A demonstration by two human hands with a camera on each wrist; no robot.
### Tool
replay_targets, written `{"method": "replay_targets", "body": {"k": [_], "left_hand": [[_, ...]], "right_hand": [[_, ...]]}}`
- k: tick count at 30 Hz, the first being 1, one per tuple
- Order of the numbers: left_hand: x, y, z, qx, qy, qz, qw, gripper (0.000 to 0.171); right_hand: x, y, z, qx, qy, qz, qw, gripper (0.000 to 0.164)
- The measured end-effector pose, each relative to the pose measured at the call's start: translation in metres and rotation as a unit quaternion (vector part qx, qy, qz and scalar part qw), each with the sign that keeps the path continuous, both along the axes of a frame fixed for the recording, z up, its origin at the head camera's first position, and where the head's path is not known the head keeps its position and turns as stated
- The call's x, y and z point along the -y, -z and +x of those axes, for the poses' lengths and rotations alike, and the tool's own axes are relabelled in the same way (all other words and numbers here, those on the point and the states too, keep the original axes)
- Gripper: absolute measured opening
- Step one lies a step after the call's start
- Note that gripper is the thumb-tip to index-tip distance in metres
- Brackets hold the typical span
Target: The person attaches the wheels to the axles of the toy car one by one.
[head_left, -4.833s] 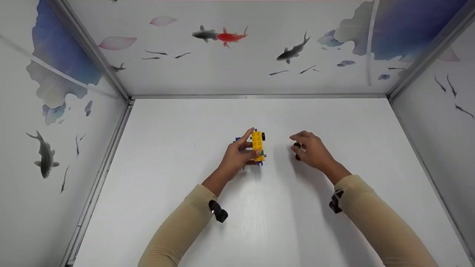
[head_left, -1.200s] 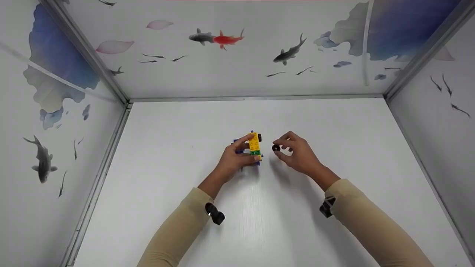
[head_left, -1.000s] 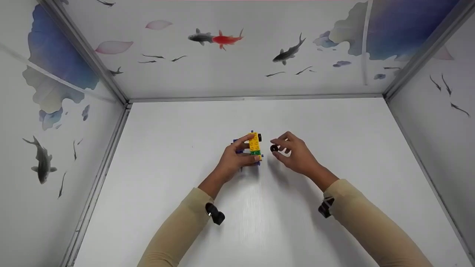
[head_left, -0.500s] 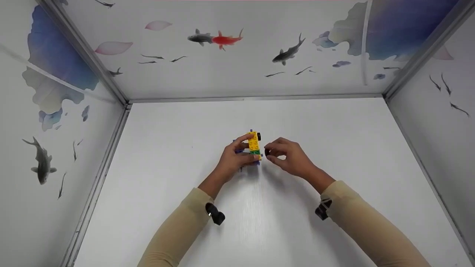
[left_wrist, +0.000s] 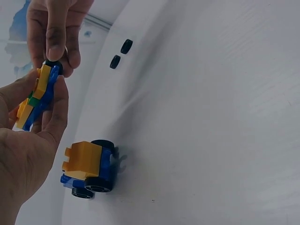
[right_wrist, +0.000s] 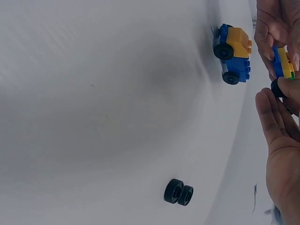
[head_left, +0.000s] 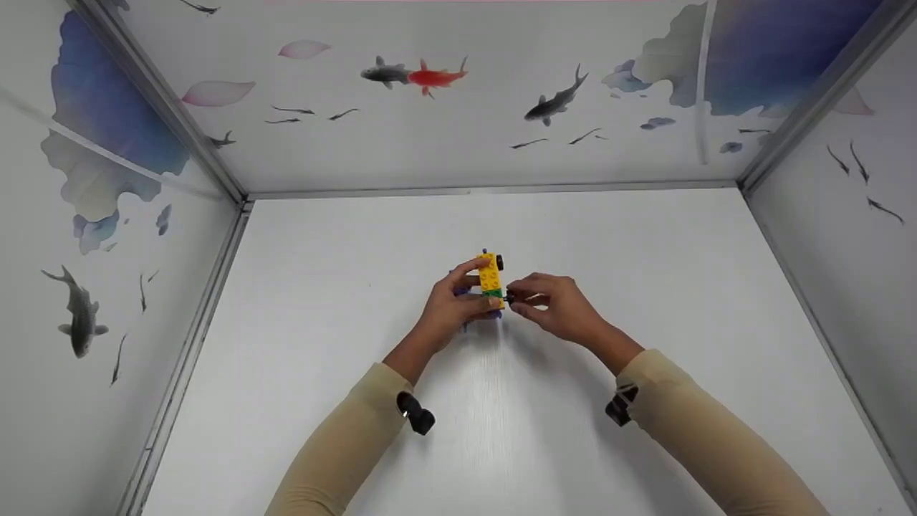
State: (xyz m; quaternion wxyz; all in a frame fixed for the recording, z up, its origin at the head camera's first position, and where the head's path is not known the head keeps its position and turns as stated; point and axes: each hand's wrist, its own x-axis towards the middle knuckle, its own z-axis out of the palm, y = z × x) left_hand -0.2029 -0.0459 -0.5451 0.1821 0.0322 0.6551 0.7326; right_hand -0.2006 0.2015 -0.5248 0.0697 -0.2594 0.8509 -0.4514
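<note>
My left hand [head_left: 448, 304] holds a toy car chassis [head_left: 488, 276] of yellow, green and blue bricks above the table, thumb and fingers on its sides. One black wheel [head_left: 500, 262] sits at its far end. Between my right hand's [head_left: 566, 308] thumb and fingertips is another black wheel [right_wrist: 275, 89], pinched against the near right side of the chassis, by a small blue axle peg. Fingers partly cover this wheel, so how far it sits on the peg cannot be seen.
A yellow and blue toy vehicle with black wheels [left_wrist: 84, 161] stands on the white table [head_left: 344, 236]. Two loose black wheels [right_wrist: 174, 191] lie side by side on the table in the right wrist view. White panels with painted fish [head_left: 559, 100] enclose the table.
The right hand has moved left with its wheel, from a gap beside the chassis to contact with its side. My left hand keeps its hold and has barely moved.
</note>
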Motion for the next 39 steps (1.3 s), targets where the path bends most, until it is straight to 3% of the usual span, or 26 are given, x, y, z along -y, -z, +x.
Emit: {"method": "replay_targets", "body": {"k": [8,39], "left_hand": [[0.000,0.001,-0.001,0.003,0.002,0.009,0.9999,0.072],[0.000,0.000,0.000,-0.001,-0.010,-0.002,0.9999,0.068]], "right_hand": [[0.002,0.001,0.001,-0.024,-0.001,0.010,1.000,0.034],[0.011,0.007,0.002,0.005,0.026,0.026,0.999,0.035]]}}
